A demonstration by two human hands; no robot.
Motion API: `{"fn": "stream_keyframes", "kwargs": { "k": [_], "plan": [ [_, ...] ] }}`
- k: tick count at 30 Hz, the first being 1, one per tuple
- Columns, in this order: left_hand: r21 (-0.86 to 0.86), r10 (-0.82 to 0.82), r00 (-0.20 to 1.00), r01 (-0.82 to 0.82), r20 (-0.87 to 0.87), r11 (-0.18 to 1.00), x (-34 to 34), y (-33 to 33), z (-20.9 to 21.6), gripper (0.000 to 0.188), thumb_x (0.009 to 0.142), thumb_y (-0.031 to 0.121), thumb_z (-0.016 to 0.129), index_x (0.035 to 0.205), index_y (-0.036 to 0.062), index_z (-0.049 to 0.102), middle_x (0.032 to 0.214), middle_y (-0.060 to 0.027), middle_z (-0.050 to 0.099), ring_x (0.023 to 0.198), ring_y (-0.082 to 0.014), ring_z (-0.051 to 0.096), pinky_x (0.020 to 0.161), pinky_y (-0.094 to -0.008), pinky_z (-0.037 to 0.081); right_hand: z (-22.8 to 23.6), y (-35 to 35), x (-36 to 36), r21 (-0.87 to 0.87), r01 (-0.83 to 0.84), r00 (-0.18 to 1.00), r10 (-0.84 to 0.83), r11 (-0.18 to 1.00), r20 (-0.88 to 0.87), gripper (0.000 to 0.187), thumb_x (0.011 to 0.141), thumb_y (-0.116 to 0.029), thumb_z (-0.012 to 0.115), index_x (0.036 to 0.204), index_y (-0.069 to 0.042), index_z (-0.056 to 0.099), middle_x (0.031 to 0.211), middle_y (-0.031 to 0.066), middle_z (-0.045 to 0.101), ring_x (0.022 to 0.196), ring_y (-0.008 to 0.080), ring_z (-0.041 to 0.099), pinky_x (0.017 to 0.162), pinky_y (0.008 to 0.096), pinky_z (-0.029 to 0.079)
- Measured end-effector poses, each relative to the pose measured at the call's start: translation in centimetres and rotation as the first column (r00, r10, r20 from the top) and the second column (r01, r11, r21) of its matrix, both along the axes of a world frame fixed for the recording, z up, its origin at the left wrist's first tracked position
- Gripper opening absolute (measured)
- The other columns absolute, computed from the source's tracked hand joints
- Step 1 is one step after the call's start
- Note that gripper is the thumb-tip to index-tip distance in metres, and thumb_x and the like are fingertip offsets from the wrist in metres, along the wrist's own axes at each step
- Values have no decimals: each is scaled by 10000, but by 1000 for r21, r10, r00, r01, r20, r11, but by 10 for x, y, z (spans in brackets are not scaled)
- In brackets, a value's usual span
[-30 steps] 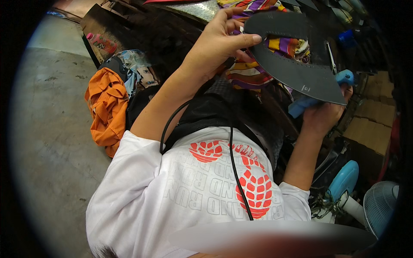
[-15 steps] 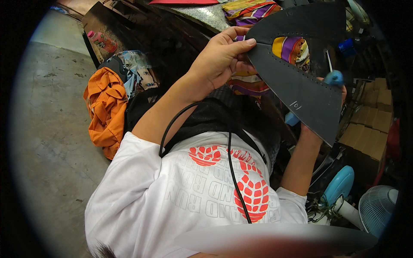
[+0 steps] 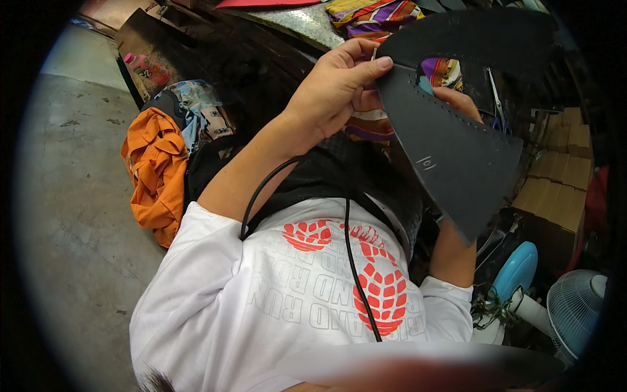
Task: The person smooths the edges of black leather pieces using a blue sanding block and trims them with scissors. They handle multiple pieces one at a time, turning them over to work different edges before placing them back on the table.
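Observation:
My left hand [image 3: 343, 88] pinches a flat, black, leather-like piece [image 3: 450, 150] between thumb and fingers, at the bend where its two wide arms meet. Small punched holes run along its inner edge, and a pale mark is written on the lower arm. My right hand [image 3: 460, 103] is mostly hidden behind this piece. Its bent fingers show in the notch, close to the inner edge, beside a small blue thing [image 3: 425, 85] at their tip. What that blue thing is cannot be made out. Scissors [image 3: 496, 101] lie just beyond the right hand.
Patterned purple and yellow cloth [image 3: 372, 16] lies by a speckled tabletop [image 3: 287, 23]. Orange cloth [image 3: 157, 173] hangs at left, near a pink bottle [image 3: 147, 68]. Stacked cardboard boxes [image 3: 555, 176], a fan [image 3: 578, 310] and a round blue object [image 3: 516, 271] stand at right.
My right hand has moved left and up from the lower arm's outer end to the notch. The lower arm of the black piece has swung slightly down and left. My left hand keeps its pinch.

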State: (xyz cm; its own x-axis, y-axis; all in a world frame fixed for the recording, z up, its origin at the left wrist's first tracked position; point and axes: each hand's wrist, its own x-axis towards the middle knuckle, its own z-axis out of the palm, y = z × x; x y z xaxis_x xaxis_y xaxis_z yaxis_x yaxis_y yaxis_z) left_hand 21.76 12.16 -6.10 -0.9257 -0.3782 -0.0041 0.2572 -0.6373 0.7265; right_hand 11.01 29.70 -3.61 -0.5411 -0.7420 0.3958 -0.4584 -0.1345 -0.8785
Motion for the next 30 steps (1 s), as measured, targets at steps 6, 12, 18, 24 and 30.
{"fn": "stream_keyframes", "kwargs": {
  "k": [6,12,18,24,30],
  "plan": [
    [-40,136,990,-134,47,990,-15,2,3,261,1013,145,527,1262,96,464,1025,-60,643,828,-112,683,686,-257,605,7,13,4,-28,125,973,-117,992,200,260,878,-40,698,1131,9,661,1043,61,669,931,105,623,830,233,503],
    [104,47,998,-42,-50,994,-31,3,0,195,1042,187,461,1227,126,461,868,-74,606,577,-105,567,441,-228,460,5,2,6,67,209,973,-201,976,-115,224,904,-83,690,1120,-24,671,950,31,667,814,80,584,732,233,486],
    [-63,44,995,-38,91,997,-33,7,3,188,1039,227,480,1206,144,461,704,-37,561,441,-89,444,349,-211,303,5,-10,6,32,261,939,-246,965,-239,194,887,-66,698,1076,-25,683,897,60,684,793,103,642,718,261,510],
    [-123,70,994,-60,84,991,-35,7,11,179,1043,242,470,1190,141,474,673,-27,551,420,-80,444,347,-206,315,13,-9,11,33,183,971,-175,983,-160,189,872,-38,703,1059,-8,694,944,60,698,822,121,669,717,248,525],
    [-136,63,997,-56,51,989,-38,9,15,170,1041,243,473,1161,124,494,669,-13,547,444,-77,492,388,-200,376,11,-10,6,-6,235,941,-229,972,-251,190,873,-45,704,1061,-16,701,965,64,698,875,125,665,752,251,523]
  ]
}}
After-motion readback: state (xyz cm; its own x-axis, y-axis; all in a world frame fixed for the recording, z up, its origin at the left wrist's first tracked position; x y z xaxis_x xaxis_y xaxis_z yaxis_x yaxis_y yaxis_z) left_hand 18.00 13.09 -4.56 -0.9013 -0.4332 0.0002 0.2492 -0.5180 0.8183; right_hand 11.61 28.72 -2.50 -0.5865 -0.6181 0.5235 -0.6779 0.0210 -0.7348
